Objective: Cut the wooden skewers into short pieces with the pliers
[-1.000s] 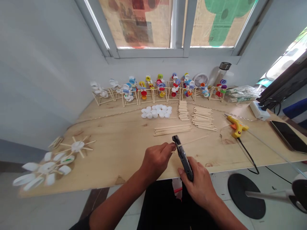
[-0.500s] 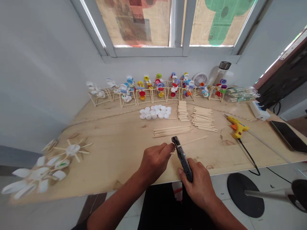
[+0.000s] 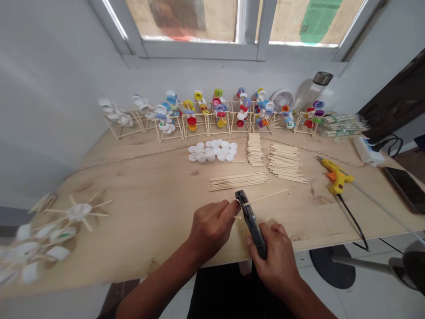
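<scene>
My right hand point(image 3: 279, 259) is wrapped round the handles of dark pliers point(image 3: 254, 228), whose head points up and away from me. A thin wooden stick point(image 3: 267, 196) passes across the jaws and sticks out to the right, just above the table. My left hand point(image 3: 214, 226) is closed in a pinch on the stick's left part, close beside the pliers' head. A short stick end pokes out below the left fingertips. Ahead of the hands lies a row of long wooden sticks point(image 3: 237, 181). The fingers hide exactly where the jaws meet the stick.
Behind are white bottle caps point(image 3: 212, 150), piles of shorter sticks point(image 3: 285, 161) and colourful cap wheels point(image 3: 219, 108) on stick frames. A yellow glue gun point(image 3: 337, 177) and a phone point(image 3: 405, 188) lie right. Stick-and-cap wheels point(image 3: 79, 212) lie left. A rope point(image 3: 142, 156) crosses the table.
The view has tilted down slightly and moved closer. Both hands keep their hold on the stick and the pliers, with only slight movement.
</scene>
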{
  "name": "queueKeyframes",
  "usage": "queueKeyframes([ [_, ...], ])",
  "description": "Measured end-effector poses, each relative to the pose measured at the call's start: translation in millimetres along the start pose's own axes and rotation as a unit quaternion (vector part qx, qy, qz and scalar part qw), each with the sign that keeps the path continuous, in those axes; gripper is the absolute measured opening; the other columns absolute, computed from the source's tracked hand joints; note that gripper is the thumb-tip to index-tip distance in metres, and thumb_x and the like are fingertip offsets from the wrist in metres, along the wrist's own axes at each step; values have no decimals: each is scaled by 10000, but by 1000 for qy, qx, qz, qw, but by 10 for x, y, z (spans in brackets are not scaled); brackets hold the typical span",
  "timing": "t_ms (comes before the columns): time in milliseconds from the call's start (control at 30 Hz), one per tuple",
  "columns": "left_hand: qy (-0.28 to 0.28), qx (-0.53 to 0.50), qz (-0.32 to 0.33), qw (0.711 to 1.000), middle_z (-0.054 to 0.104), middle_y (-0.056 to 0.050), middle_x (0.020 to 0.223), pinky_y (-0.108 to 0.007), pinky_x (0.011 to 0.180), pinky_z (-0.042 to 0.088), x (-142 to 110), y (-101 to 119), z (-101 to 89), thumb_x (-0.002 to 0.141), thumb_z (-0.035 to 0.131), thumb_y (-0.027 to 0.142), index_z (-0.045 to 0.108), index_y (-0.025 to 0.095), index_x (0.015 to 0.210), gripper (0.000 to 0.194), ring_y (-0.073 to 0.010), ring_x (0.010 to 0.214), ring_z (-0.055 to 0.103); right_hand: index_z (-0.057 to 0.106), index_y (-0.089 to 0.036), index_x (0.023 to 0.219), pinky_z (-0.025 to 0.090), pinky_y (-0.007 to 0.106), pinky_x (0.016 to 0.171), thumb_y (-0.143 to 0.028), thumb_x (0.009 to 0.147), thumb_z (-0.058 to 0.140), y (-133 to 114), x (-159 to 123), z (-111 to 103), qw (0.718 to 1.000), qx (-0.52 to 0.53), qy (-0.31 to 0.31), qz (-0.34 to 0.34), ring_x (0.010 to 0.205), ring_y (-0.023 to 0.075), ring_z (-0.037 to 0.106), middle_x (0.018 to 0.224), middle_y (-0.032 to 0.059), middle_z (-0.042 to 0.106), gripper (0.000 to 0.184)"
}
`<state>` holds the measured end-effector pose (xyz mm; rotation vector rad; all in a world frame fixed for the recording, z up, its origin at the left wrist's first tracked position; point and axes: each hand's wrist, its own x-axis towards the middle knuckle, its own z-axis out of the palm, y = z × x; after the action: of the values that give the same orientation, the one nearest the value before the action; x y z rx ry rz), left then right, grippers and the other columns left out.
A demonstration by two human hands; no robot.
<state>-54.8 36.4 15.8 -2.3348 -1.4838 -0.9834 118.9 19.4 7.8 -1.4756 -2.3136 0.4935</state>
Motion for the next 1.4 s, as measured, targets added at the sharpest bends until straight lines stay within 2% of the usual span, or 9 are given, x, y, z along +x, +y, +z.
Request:
queueKeyframes([
  [300, 31, -5, 17, 999, 412, 37, 522, -251, 454, 251, -14, -85, 77, 803, 481, 101, 549, 115, 866, 94, -102, 469, 368, 408, -215, 659, 314, 341, 643, -175, 743, 489, 46, 20, 68, 999, 40, -9, -13, 557, 182, 462, 561, -10, 522, 123],
  [467, 28, -34, 15, 999, 416, 29, 511, -258, 462, 230, -40, -114, 118, 776, 479, 48, 547, 120, 847, 122, -106, 473, 349, 375, -221, 668, 318, 356, 661, -133, 715, 497, 65, 44, 86, 998, 50, -8, -33, 530, 167, 444, 553, -30, 492, 157],
  [600, 28, -33, 9, 999, 429, 27, 517, -258, 468, 239, -54, -138, 160, 769, 483, 41, 545, 121, 859, 135, -107, 478, 356, 375, -224, 667, 330, 359, 667, -142, 717, 493, 49, 65, 100, 999, 38, 4, -29, 558, 182, 461, 561, -18, 497, 152],
  [800, 68, 22, 21, 997, 441, 29, 530, -252, 479, 279, -58, -121, 213, 801, 478, 99, 551, 125, 881, 112, -107, 488, 395, 411, -219, 664, 346, 342, 647, -194, 734, 493, 20, 48, 101, 1000, 8, 22, 5, 612, 209, 487, 568, 8, 519, 111],
  [1067, 46, 113, 7, 993, 472, 19, 552, -265, 491, 280, -89, 46, 68, 823, 498, 135, 565, 128, 927, 123, -111, 500, 424, 463, -211, 710, 337, 327, 681, -265, 805, 475, -36, -8, -21, 1000, 23, 0, 4, 636, 203, 513, 589, -4, 549, 110],
  [1233, 70, 116, 19, 991, 444, 31, 514, -255, 465, 271, -125, 116, -58, 851, 447, 138, 549, 117, 909, 119, -103, 459, 406, 513, -202, 843, 332, 337, 690, -273, 801, 489, -117, -110, -101, 999, 48, -16, 2, 630, 203, 525, 660, 2, 598, 86],
  [1400, 64, 95, 30, 993, 446, 31, 496, -256, 443, 274, -156, 149, -146, 864, 392, 130, 530, 116, 903, 144, -110, 434, 406, 521, -205, 889, 335, 346, 697, -260, 793, 493, -125, -188, -103, 998, 57, -8, -6, 653, 215, 541, 701, 14, 620, 113],
])
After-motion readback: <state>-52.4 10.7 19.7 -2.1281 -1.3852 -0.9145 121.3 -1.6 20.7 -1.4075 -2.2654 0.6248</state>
